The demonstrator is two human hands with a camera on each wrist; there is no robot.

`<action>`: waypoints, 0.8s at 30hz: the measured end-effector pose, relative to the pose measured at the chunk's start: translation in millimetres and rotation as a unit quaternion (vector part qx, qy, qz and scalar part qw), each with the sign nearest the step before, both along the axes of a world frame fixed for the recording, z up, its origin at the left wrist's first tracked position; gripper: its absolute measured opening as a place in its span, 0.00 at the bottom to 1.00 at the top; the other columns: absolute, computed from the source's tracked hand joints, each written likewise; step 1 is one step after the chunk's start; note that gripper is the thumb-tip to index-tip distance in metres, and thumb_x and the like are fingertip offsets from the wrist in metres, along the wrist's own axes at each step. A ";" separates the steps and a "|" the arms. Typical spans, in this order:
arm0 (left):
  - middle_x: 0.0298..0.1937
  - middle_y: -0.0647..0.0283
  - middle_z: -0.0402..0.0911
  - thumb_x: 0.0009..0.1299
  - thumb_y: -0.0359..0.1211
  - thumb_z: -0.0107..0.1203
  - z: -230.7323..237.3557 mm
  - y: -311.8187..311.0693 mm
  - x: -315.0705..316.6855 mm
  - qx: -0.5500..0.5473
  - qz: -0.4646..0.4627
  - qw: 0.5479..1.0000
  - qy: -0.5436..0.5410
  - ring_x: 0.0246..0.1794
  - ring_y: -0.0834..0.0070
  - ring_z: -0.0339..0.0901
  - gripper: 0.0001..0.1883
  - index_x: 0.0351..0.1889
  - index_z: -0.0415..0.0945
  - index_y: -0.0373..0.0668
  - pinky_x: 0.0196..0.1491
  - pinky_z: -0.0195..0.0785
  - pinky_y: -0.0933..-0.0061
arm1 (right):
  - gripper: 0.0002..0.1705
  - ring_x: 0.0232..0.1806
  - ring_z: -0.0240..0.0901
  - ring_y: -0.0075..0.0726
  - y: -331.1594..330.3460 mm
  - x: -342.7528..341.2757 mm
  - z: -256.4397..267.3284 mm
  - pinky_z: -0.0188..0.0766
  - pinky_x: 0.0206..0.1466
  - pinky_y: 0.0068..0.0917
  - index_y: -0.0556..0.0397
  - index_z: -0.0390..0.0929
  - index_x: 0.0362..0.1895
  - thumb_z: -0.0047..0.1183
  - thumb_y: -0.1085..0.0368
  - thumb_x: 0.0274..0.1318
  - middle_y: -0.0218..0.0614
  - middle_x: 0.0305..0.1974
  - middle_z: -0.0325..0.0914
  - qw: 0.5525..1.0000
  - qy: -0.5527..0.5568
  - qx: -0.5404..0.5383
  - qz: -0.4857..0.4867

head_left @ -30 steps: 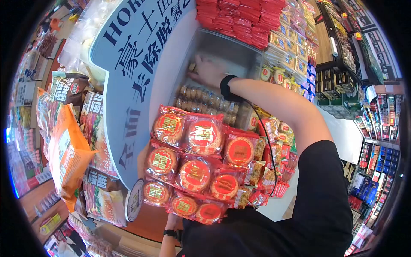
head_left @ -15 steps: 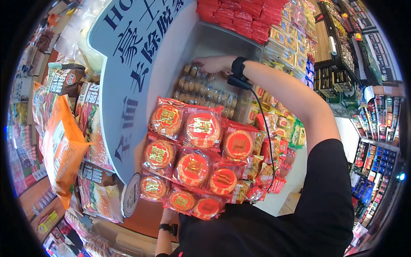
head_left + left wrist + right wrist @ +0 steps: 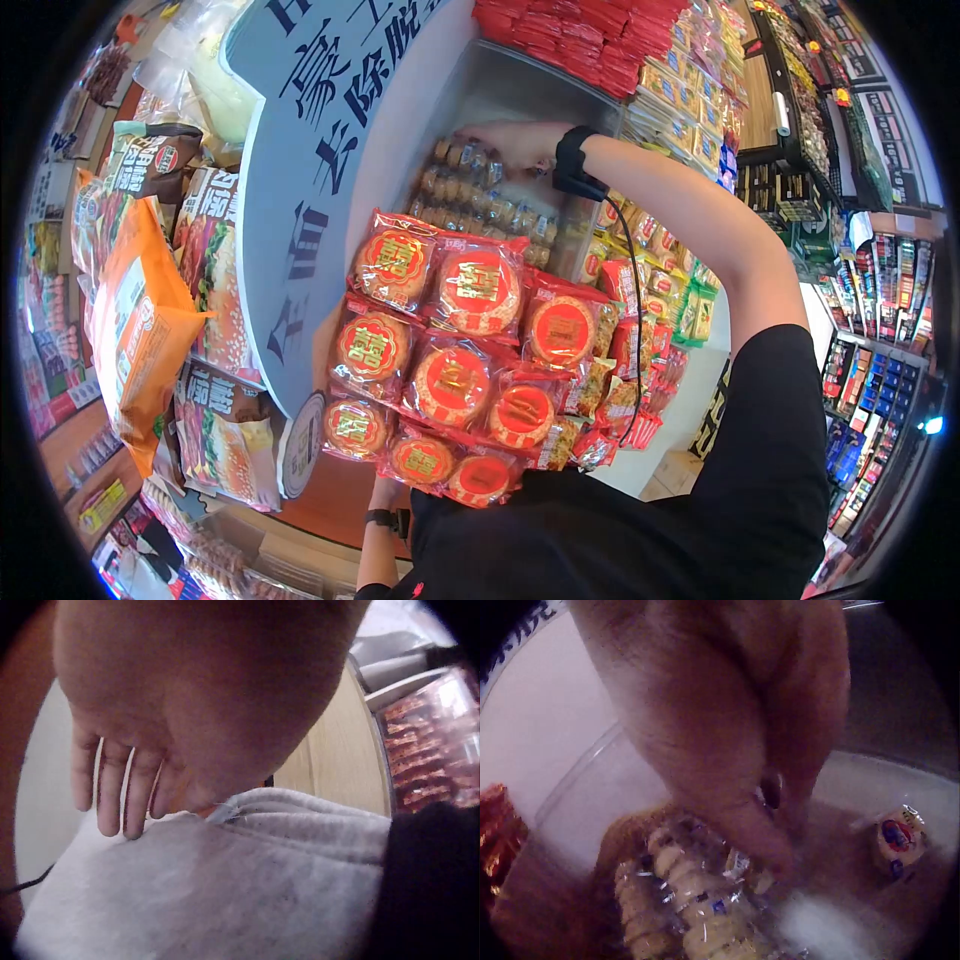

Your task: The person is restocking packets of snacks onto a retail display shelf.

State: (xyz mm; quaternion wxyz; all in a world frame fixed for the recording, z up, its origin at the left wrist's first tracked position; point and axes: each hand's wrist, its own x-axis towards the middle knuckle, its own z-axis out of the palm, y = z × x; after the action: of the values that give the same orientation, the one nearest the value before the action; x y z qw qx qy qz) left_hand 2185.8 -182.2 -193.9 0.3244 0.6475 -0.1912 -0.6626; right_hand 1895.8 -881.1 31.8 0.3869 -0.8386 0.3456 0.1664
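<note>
In the head view my right hand (image 3: 515,147) reaches into a deep bin (image 3: 530,75) at the right end of the rearmost row of small wrapped pastries (image 3: 480,205). The right wrist view shows the thumb and fingers of this hand (image 3: 705,750) drawn together beside the rows, pinching a small wrapped pastry (image 3: 737,864) that they mostly hide. Another wrapped pastry (image 3: 900,840) lies apart on the bin floor. My left hand (image 3: 165,720) hangs low with its fingers straight, holding nothing, against pale cloth (image 3: 225,892). In the head view, stacked packs partly cover it.
Red-wrapped round cakes (image 3: 450,385) are piled in front of the bin. A curved printed sign board (image 3: 300,200) borders it on the left, beside bread bags (image 3: 150,330). Red packets (image 3: 580,35) lie behind. A black cable (image 3: 640,330) hangs from the right wrist.
My right hand has moved from the bin's left side rightward along the rearmost row. More wrapped pastries show in that row now. The left hand stays low.
</note>
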 end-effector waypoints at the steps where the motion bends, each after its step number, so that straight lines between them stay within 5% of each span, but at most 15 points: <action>1: 0.56 0.58 0.86 0.79 0.34 0.55 19.9 -13.4 -1.9 -0.001 -0.010 1.000 -0.009 0.55 0.68 0.82 0.18 0.63 0.78 0.36 0.57 0.78 0.64 | 0.38 0.64 0.76 0.56 0.4 0.3 -6.0 0.74 0.63 0.42 0.55 0.73 0.67 0.64 0.72 0.47 0.55 0.62 0.78 0.999 -0.025 -0.024 0.000; 3: 0.50 0.57 0.88 0.79 0.35 0.55 63.7 -37.2 -0.7 0.000 -0.031 0.999 -0.032 0.50 0.68 0.84 0.16 0.58 0.81 0.35 0.54 0.79 0.64 | 0.29 0.63 0.77 0.59 -4.2 -0.1 -31.0 0.74 0.62 0.45 0.57 0.77 0.60 0.63 0.72 0.50 0.56 0.58 0.81 0.995 -0.054 -0.081 0.017; 5: 0.42 0.58 0.90 0.80 0.36 0.55 137.4 -84.7 14.8 0.082 -0.174 0.977 -0.097 0.43 0.65 0.86 0.15 0.54 0.83 0.34 0.49 0.79 0.63 | 0.21 0.61 0.77 0.61 -14.8 -1.0 -69.0 0.74 0.62 0.48 0.58 0.79 0.53 0.61 0.72 0.53 0.56 0.56 0.82 0.986 -0.062 -0.144 0.050; 6: 0.38 0.58 0.90 0.80 0.36 0.55 181.2 -115.1 25.6 0.160 -0.300 0.929 -0.146 0.38 0.63 0.87 0.15 0.51 0.84 0.34 0.47 0.79 0.62 | 0.25 0.62 0.76 0.62 -12.5 0.7 -67.1 0.75 0.62 0.47 0.58 0.78 0.57 0.61 0.74 0.51 0.56 0.57 0.80 0.988 -0.045 -0.139 0.049; 8: 0.44 0.56 0.90 0.80 0.37 0.55 284.4 -197.8 28.1 0.058 -0.420 0.904 0.065 0.42 0.61 0.87 0.16 0.54 0.84 0.35 0.49 0.78 0.62 | 0.35 0.62 0.75 0.64 -8.7 3.8 -55.5 0.75 0.62 0.44 0.58 0.75 0.64 0.62 0.77 0.47 0.56 0.59 0.78 0.990 -0.011 -0.133 0.046; 10: 0.49 0.52 0.89 0.79 0.37 0.55 356.4 -257.3 25.5 -0.167 -0.444 0.862 0.176 0.47 0.58 0.87 0.16 0.55 0.84 0.34 0.52 0.78 0.61 | 0.34 0.63 0.75 0.64 -2.6 3.0 -49.3 0.75 0.62 0.45 0.58 0.75 0.64 0.61 0.77 0.48 0.56 0.59 0.78 0.989 -0.041 -0.128 0.055; 13: 0.51 0.50 0.88 0.77 0.35 0.59 401.2 -297.0 -0.9 -0.371 -0.317 0.833 0.263 0.50 0.53 0.85 0.15 0.53 0.84 0.32 0.54 0.77 0.57 | 0.34 0.64 0.75 0.62 2.8 1.1 -49.4 0.74 0.64 0.46 0.58 0.76 0.64 0.62 0.76 0.47 0.56 0.60 0.78 0.995 -0.012 -0.084 0.042; 17: 0.58 0.49 0.84 0.73 0.31 0.62 425.5 -330.2 -39.3 -0.388 -0.350 0.850 -0.072 0.60 0.50 0.81 0.18 0.59 0.81 0.34 0.60 0.73 0.54 | 0.24 0.63 0.78 0.59 0.3 0.5 -46.8 0.74 0.65 0.46 0.50 0.81 0.60 0.60 0.69 0.56 0.51 0.60 0.81 0.993 0.004 -0.103 0.054; 22: 0.77 0.48 0.67 0.72 0.30 0.62 395.1 -335.4 -95.1 -0.332 -0.328 0.796 -0.385 0.79 0.44 0.59 0.27 0.70 0.72 0.38 0.76 0.58 0.48 | 0.37 0.65 0.76 0.57 2.9 -2.1 -41.8 0.74 0.66 0.43 0.56 0.71 0.70 0.57 0.77 0.51 0.54 0.62 0.79 0.989 -0.006 -0.142 0.045; 24: 0.82 0.47 0.59 0.73 0.33 0.62 379.8 -332.6 -98.4 -0.311 -0.347 0.786 -0.406 0.83 0.41 0.50 0.31 0.74 0.68 0.40 0.80 0.49 0.42 | 0.39 0.65 0.76 0.56 4.5 -5.7 -29.8 0.74 0.67 0.43 0.56 0.68 0.72 0.55 0.76 0.52 0.54 0.65 0.77 0.991 0.014 -0.134 0.026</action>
State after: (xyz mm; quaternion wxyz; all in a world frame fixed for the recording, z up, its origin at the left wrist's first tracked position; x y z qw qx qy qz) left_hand 2087.4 -514.8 185.9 0.1489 0.6113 -0.7123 -0.3112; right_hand 1890.1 -876.6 1.9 0.2618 -0.8890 0.3486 0.1402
